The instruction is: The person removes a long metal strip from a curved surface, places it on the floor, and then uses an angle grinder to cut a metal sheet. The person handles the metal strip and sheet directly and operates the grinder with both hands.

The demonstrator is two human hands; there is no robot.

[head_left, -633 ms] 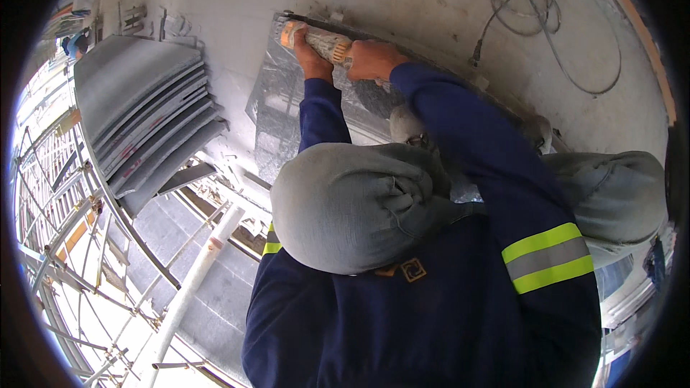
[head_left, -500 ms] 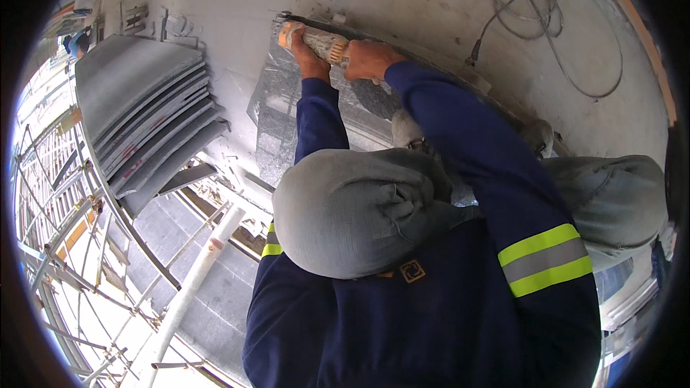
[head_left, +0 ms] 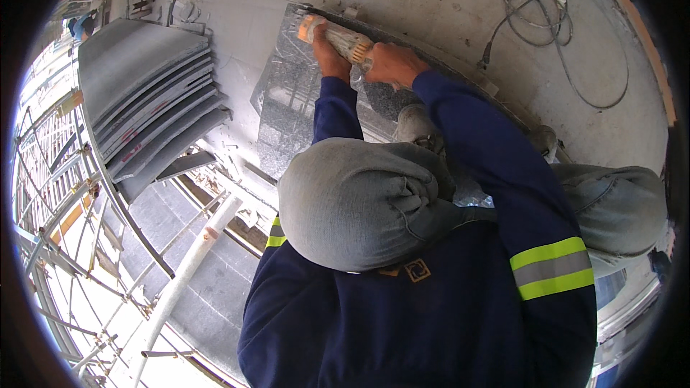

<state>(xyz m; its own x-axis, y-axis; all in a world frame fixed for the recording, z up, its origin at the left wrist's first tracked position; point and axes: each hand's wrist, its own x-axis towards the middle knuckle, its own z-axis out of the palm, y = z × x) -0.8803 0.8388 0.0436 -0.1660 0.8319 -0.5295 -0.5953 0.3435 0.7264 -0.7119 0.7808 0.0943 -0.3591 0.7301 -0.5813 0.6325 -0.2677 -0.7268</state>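
Observation:
A dusty orange-and-grey angle grinder (head_left: 351,42) lies across the far part of a dark, polished stone slab (head_left: 277,140), close to its far edge. My left hand (head_left: 332,59) is wrapped round the grinder's body near its left, orange end. Behind the vented section, my right hand (head_left: 394,65) grips the other end, its fingers closed. The grinder's disc cannot be made out from here. Under my arms, the slab carries pale dust and reflections. One of my shoes (head_left: 417,126) rests beside the slab's near right side, below my right forearm.
Several stacked grey slabs (head_left: 136,57) stand to the left. A looped cable (head_left: 532,21) with a plug lies on the concrete floor (head_left: 244,0) at the far right. Scaffold poles (head_left: 180,273) run along the drop at lower left. A person (head_left: 83,25) is far off at upper left.
The whole view has shifted a little. My hands and the angle grinder have moved slightly right along the slab, with both grips kept.

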